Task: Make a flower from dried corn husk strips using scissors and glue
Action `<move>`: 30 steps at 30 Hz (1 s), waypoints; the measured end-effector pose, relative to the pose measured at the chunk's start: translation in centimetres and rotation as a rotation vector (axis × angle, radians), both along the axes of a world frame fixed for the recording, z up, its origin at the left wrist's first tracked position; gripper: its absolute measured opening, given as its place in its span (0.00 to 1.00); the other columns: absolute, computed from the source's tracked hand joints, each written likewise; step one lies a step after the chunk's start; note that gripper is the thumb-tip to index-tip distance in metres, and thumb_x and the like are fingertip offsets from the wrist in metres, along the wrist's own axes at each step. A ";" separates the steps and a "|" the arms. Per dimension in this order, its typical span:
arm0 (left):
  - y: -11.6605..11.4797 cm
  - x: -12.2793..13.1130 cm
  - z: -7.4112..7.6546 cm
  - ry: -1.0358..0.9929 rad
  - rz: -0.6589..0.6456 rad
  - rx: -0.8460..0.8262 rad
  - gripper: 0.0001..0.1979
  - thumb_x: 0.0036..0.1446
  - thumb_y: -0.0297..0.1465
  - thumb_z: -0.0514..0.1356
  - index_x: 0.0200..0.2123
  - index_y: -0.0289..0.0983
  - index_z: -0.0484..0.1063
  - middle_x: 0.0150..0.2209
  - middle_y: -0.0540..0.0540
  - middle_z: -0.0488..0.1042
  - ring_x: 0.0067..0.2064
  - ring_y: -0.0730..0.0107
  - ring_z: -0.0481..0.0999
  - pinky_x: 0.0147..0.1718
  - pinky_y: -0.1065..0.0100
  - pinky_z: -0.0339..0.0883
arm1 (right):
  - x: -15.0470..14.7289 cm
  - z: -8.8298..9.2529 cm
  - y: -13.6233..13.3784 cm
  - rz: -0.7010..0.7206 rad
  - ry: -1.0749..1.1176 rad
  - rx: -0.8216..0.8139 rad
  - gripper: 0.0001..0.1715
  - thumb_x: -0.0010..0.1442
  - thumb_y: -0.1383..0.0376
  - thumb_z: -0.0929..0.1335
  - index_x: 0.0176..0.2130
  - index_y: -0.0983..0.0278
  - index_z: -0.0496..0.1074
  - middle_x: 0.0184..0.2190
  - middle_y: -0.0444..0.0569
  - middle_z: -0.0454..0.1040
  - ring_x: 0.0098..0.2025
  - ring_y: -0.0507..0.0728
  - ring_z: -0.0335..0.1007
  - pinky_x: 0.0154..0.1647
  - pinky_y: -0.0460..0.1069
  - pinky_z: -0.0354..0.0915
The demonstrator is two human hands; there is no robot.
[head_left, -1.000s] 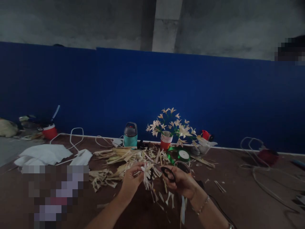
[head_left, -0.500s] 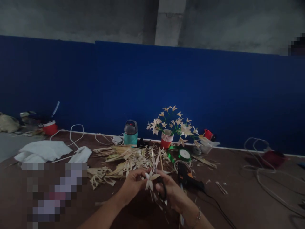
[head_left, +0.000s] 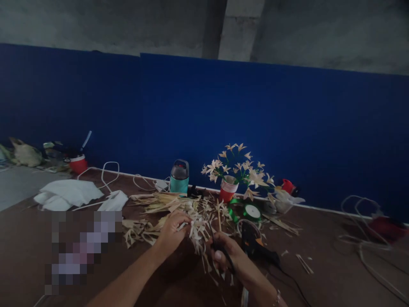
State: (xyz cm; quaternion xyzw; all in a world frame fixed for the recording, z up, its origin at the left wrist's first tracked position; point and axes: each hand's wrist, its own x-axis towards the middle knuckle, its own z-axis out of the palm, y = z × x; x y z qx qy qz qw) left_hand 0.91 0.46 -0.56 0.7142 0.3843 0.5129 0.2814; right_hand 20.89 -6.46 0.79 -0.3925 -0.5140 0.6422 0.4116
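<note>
My left hand [head_left: 175, 230] is closed in a pinch at the edge of a pale flower [head_left: 196, 229] that looks made of dried husk. Behind and below the flower lie similar husk scraps, so its outline is hard to separate. In my right hand [head_left: 231, 258] is a pair of dark-handled scissors [head_left: 223, 250], the blades pointing up and away beside the flower. Whether the blades touch it I cannot tell. Just beyond both hands spreads a heap of dried husk strips [head_left: 166, 204].
A black glue gun [head_left: 260, 248] lies right of my right hand, its cord trailing forward. Behind it are a green ribbon spool [head_left: 252, 212] and a red cup [head_left: 227, 192] of husk flowers [head_left: 246, 166]. A teal bottle [head_left: 179, 183] stands at the back; white cloth [head_left: 68, 194] lies left.
My hands have drawn apart. The right hand with the scissors has dropped lower and right; the left has shifted left and up with the flower. The camera view has turned slightly left.
</note>
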 end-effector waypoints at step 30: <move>0.5 -0.1 -1.5 0.049 -0.144 -0.031 0.07 0.50 0.32 0.60 0.23 0.36 0.72 0.31 0.45 0.74 0.36 0.67 0.71 0.39 0.68 0.64 | 0.6 0.1 0.3 0.055 -0.100 -0.086 0.29 0.36 0.50 0.75 0.32 0.66 0.68 0.20 0.38 0.64 0.16 0.42 0.56 0.14 0.38 0.56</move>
